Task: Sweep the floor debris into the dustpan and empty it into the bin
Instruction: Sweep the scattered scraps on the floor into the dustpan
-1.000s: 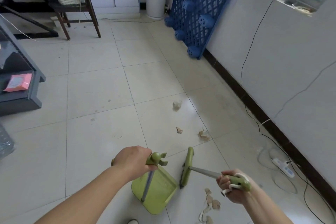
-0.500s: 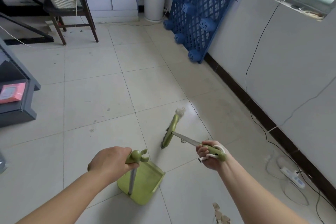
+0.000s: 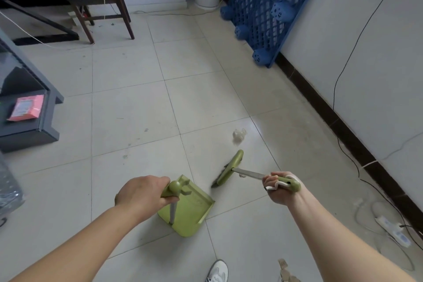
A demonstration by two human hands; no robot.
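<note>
Ahead of you the pale tiled floor (image 3: 128,107) lies open to the left and middle; on your right the blue plastic lattice pallet (image 3: 270,2) leans on the wall, black cables (image 3: 348,155) trail beside the skirting, and a grey low shelf unit (image 3: 43,121) blocks the far left

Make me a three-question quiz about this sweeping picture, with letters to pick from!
1. Where is the crumpled white scrap?
A. inside the dustpan
B. on the floor beyond the broom head
C. on the chair

2. What colour is the dustpan?
A. green
B. red
C. black

3. What is the right hand doing?
A. hanging empty
B. touching the wall
C. gripping the broom handle

Answers:
1 B, it lies past the broom head.
2 A, light green like the broom.
3 C, fingers wrap the handle.
</note>
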